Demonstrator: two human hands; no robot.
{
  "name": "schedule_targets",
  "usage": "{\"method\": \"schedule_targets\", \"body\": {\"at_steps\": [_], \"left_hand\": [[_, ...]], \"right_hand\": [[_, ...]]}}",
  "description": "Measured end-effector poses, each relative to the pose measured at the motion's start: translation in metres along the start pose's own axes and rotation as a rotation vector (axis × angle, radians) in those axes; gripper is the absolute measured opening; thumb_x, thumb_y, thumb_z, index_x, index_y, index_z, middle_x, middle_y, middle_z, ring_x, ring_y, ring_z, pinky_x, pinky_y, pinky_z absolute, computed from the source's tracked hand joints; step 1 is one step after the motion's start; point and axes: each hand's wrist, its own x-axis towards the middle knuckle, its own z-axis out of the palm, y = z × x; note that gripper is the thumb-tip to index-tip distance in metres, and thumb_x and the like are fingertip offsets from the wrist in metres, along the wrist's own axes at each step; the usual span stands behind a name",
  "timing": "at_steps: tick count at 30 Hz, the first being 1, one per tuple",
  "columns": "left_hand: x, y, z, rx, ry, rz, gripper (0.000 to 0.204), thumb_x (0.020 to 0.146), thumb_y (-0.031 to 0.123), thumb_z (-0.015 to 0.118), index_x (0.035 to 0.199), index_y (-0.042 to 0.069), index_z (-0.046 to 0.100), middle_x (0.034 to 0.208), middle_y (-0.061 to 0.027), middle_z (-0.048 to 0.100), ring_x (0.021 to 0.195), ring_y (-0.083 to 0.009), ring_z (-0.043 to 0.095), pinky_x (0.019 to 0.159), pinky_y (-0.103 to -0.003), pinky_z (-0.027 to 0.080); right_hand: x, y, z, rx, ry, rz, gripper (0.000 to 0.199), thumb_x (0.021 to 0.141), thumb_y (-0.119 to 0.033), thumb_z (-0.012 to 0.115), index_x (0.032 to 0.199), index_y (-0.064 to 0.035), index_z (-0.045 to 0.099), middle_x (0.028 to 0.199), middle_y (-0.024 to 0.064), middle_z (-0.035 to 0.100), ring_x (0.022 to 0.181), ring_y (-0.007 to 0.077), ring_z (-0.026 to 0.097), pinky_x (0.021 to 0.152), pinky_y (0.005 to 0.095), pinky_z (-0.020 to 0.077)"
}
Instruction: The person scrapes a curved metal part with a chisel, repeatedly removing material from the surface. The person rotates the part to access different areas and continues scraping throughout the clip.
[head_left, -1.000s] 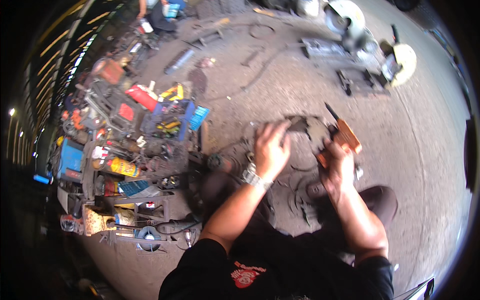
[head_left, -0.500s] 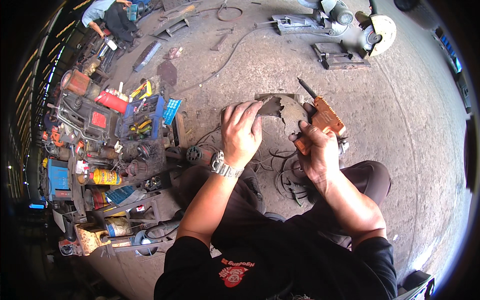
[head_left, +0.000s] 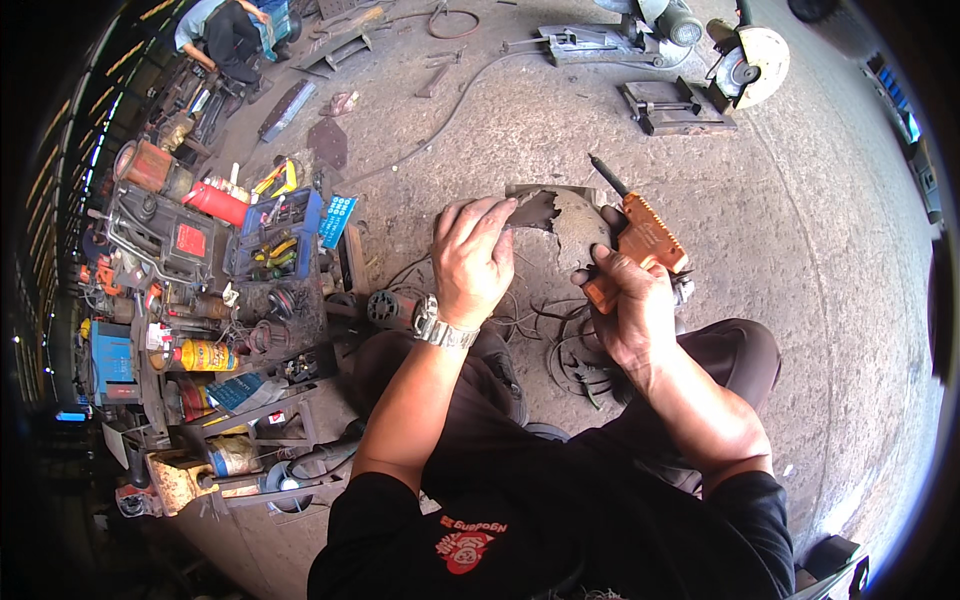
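The left hand (head_left: 470,262) lies palm down, fingers spread and curled over the near-left edge of a ragged dark metal sheet (head_left: 565,222) lying on the concrete floor (head_left: 800,250). The sheet sits at about one o'clock from that hand and at eleven o'clock from the right hand (head_left: 625,312). The right hand is clenched around an orange-handled tool (head_left: 640,245), whose dark tip points toward eleven o'clock just past the sheet's right edge. A cut-off saw (head_left: 745,65) stands well apart at one o'clock.
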Motion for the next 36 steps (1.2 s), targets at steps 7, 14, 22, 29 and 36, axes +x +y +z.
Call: {"method": "schedule_targets", "body": {"at_steps": [7,14,22,29,36], "left_hand": [[-0.003,0.016,-0.002,-0.015,0.016,-0.084,0.041,0.084,0.000,0.069,0.124,0.000,0.064,0.118,-0.0163,0.065,0.106,-0.0357,0.062,0.092,-0.043,0.051],[-0.079,0.071,0.013,-1.202,0.063,-1.002,0.044,0.107,0.030,0.055,0.135,-0.004,0.055,0.130,-0.0187,0.060,0.118,-0.0273,0.060,0.101,-0.040,0.048],[-0.008,0.082,0.025,-1.783,0.371,-1.226,0.068,0.101,0.054,0.057,0.145,0.004,0.047,0.145,-0.0122,0.053,0.129,-0.0265,0.055,0.113,-0.046,0.042],[-0.002,0.071,0.029,-2.031,0.288,-1.294,0.056,0.100,0.046,0.058,0.140,0.006,0.053,0.134,-0.0129,0.064,0.120,-0.0303,0.063,0.106,-0.049,0.049],[-0.026,0.044,0.032,-1.517,0.424,-1.314,0.052,0.097,0.039,0.067,0.132,0.000,0.061,0.125,-0.0125,0.066,0.108,-0.0224,0.065,0.094,-0.039,0.053]], "right_hand": [[0.009,0.002,-0.012,-0.011,0.042,0.018,0.052,0.091,0.009,0.058,0.142,-0.0005,0.048,0.126,0.0111,0.059,0.097,0.0173,0.067,0.075,0.0341,0.0640],[0.011,0.006,-0.015,-0.039,-0.036,-0.003,0.059,0.088,0.010,0.061,0.145,-0.0015,0.047,0.127,0.0087,0.059,0.101,0.0168,0.066,0.082,0.0307,0.0595],[0.008,0.019,-0.029,-0.125,-0.071,0.003,0.066,0.088,0.012,0.061,0.149,-0.0048,0.044,0.131,0.0063,0.057,0.107,0.0137,0.062,0.085,0.0270,0.0564],[0.005,0.026,-0.045,-0.249,-0.171,-0.040,0.066,0.090,0.012,0.059,0.152,-0.0039,0.040,0.138,0.0058,0.053,0.098,0.0085,0.058,0.071,0.0220,0.0503],[0.001,0.017,-0.057,-0.550,-0.128,0.088,0.061,0.095,0.003,0.065,0.152,-0.0029,0.043,0.137,0.0075,0.060,0.110,0.0173,0.064,0.091,0.0299,0.0533]]}}
